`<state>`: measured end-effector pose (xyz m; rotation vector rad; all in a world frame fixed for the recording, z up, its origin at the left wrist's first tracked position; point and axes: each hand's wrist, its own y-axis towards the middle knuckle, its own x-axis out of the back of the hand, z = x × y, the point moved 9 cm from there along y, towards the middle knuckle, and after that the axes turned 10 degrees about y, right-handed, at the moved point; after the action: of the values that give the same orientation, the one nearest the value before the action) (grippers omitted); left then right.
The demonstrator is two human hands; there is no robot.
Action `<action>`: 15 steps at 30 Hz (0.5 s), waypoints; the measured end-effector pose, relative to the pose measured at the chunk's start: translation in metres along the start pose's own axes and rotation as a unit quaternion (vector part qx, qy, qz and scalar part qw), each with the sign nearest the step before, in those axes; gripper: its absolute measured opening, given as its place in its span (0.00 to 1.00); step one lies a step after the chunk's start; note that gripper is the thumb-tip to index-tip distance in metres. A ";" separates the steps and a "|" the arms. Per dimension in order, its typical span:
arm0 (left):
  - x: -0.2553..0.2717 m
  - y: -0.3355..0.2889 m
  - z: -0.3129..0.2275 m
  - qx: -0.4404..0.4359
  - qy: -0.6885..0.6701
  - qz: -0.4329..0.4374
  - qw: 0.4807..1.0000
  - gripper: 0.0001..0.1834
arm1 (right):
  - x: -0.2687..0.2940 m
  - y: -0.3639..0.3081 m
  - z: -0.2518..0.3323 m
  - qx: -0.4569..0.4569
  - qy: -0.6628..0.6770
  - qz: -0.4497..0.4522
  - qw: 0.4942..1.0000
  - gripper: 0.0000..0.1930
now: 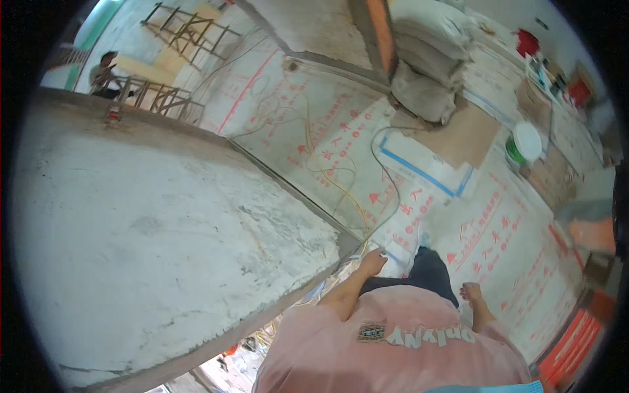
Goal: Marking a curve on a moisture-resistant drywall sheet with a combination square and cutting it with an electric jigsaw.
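My left hand (373, 262) hangs beside the end of a whitish plastered wall (164, 229), its fingers curled closed. A small pale spot shows at its fingertips, and I cannot make out whether something is held. My right hand (470, 292) is at my right side with the fingers curled in, and I see nothing in it. It is above the pale protective sheeting (524, 275) with red print that covers the floor. One dark-trousered leg (432, 268) reaches forward on this sheeting. Neither hand touches a tool.
A yellow cable (337, 187) and a grey hose (397, 190) trail across the floor ahead. Stacked sacks (426, 72) lean at a wall end. To the right stands a white bucket (526, 141). Wooden trestles (154, 95) and another person (103, 75) are at the far left.
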<state>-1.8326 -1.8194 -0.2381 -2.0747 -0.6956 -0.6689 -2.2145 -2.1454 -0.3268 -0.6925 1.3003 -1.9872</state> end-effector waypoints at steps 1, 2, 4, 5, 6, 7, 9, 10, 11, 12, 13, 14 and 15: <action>0.018 0.021 -0.020 0.011 -0.009 0.016 1.000 0.19 | 0.007 -0.012 0.061 0.038 0.057 -0.030 0.997 0.09; 0.030 0.048 -0.038 0.018 -0.019 0.037 0.999 0.19 | 0.017 -0.009 0.106 0.059 0.053 -0.040 0.996 0.09; 0.083 0.091 -0.057 0.007 -0.073 -0.028 0.997 0.19 | 0.025 0.000 0.190 0.085 0.047 -0.043 0.994 0.09; 0.111 0.111 -0.062 -0.011 -0.116 -0.073 0.991 0.19 | 0.030 0.008 0.221 0.099 0.059 -0.056 0.992 0.08; 0.133 0.131 -0.063 -0.005 -0.121 -0.078 0.990 0.19 | 0.032 0.022 0.249 0.100 0.050 -0.053 0.992 0.08; 0.161 0.150 -0.067 0.003 -0.148 -0.087 0.985 0.20 | 0.038 0.035 0.273 0.108 0.060 -0.049 0.991 0.10; 0.195 0.170 -0.047 0.021 -0.180 -0.097 0.979 0.20 | 0.027 0.059 0.302 0.111 0.061 -0.042 0.991 0.12; 0.208 0.177 -0.022 0.044 -0.157 -0.115 0.980 0.20 | 0.012 0.074 0.318 0.097 0.045 -0.033 0.994 0.12; 0.220 0.188 0.001 0.064 -0.136 -0.129 0.980 0.20 | -0.001 0.086 0.339 0.083 0.030 -0.029 0.996 0.12; 0.222 0.195 0.025 0.081 -0.126 -0.115 0.982 0.20 | -0.022 0.090 0.355 0.085 0.025 -0.030 0.996 0.08; 0.222 0.203 0.047 0.093 -0.116 -0.099 0.984 0.20 | -0.040 0.093 0.369 0.085 0.017 -0.018 0.996 0.06; 0.223 0.207 0.073 0.121 -0.054 -0.112 0.985 0.20 | -0.061 0.101 0.383 0.057 -0.004 0.020 0.998 0.05; 0.210 0.227 0.089 0.122 0.013 0.038 0.992 0.19 | -0.073 0.101 0.396 0.062 -0.011 -0.010 0.998 0.09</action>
<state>-1.5116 -1.8100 -0.2655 -1.8546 -0.6477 -0.5388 -1.8556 -2.3491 -0.2806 -0.6684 1.1491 -2.0510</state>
